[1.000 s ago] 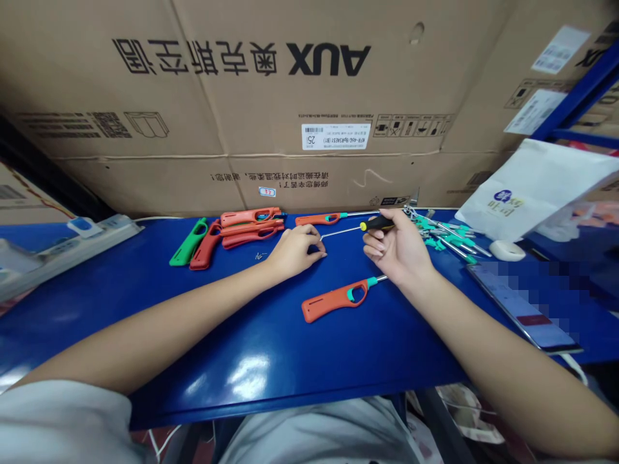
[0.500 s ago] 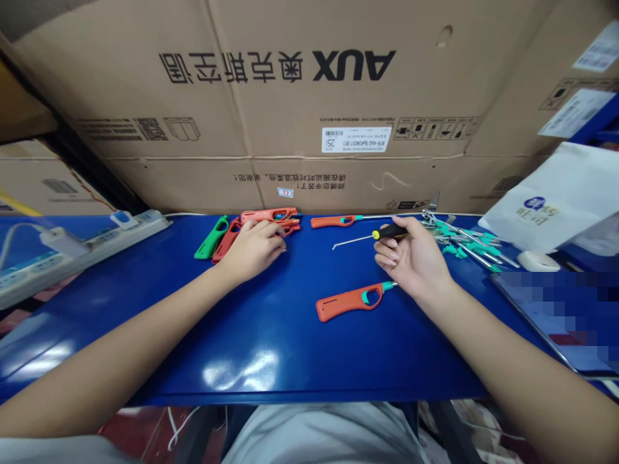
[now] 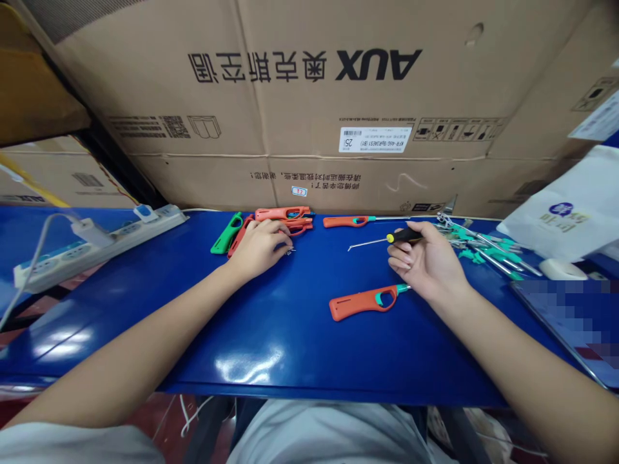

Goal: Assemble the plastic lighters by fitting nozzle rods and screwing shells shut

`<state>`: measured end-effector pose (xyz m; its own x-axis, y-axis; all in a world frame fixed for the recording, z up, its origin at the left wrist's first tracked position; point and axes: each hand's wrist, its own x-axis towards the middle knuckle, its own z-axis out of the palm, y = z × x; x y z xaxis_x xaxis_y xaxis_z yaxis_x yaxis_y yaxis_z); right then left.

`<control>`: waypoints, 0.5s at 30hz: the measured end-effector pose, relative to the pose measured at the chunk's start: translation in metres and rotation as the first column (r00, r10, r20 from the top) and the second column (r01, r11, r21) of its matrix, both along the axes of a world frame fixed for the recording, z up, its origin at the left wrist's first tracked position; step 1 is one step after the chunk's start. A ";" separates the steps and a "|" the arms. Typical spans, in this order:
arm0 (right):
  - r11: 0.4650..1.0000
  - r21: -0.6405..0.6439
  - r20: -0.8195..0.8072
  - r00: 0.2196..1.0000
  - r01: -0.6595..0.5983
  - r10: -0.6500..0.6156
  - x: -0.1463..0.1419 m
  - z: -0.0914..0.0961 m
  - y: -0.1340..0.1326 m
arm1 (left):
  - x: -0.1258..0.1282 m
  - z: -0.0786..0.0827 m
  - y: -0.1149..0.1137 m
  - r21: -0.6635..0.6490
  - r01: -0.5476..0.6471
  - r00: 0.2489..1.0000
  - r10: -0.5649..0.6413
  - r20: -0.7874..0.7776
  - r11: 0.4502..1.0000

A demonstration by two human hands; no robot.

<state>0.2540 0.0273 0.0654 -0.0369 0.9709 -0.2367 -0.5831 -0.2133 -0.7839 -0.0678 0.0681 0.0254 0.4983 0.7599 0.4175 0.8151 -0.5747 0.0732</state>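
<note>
My right hand [image 3: 432, 261] is closed round the black and yellow handle of a screwdriver [image 3: 403, 236]. Its thin shaft points left above the table, and something tiny or bent shows at the tip. My left hand [image 3: 261, 248] rests at the pile of orange lighter bodies [image 3: 283, 212], fingers curled and pinched. Tiny metal pieces, like small screws [image 3: 289, 251], show by its fingertips. A green lighter body [image 3: 226, 233] lies left of this hand. Below the screwdriver is an orange gas lighter [image 3: 360, 303], its rod partly behind my right hand. Another orange lighter [image 3: 345, 221] lies at the back.
Metal rods with green parts [image 3: 488, 251] are heaped at the right back. A white bag [image 3: 561, 200], a white mouse-like object [image 3: 562, 269] and a tablet [image 3: 570, 322] are farther right. A power strip [image 3: 101, 248] lies left. Cardboard [image 3: 309, 103] stands behind the blue table [image 3: 271, 341].
The view has shifted left, so everything appears farther right. My left fingers have drawn together, and tiny metal pieces now show at their tips. The right hand still holds the screwdriver.
</note>
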 end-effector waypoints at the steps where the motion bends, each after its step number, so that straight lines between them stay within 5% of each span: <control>1: 1.000 0.007 0.002 1.000 -0.005 0.005 0.001 0.000 0.000 | 0.000 0.001 -0.001 0.003 -0.003 1.000 0.003 -0.003 1.000; 5: 0.999 0.046 0.032 0.999 -0.029 0.027 0.001 -0.001 -0.001 | 0.015 0.013 -0.019 0.077 0.034 0.996 -0.027 -0.091 0.996; 10: 0.985 0.172 0.120 0.993 -0.013 -0.008 -0.007 -0.003 -0.007 | 0.059 0.030 -0.074 0.099 0.135 0.982 -0.120 -0.147 0.986; 15: 0.966 0.246 0.159 0.979 0.082 -0.124 -0.016 -0.006 -0.013 | 0.077 0.026 -0.103 -0.060 0.178 0.962 -0.161 0.221 0.982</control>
<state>0.2379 0.0141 0.0590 0.0874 0.9961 0.0070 -0.4443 0.0453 -0.8947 0.0087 -0.0344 0.0516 0.5282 0.7068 0.4706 0.6664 -0.6885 0.2861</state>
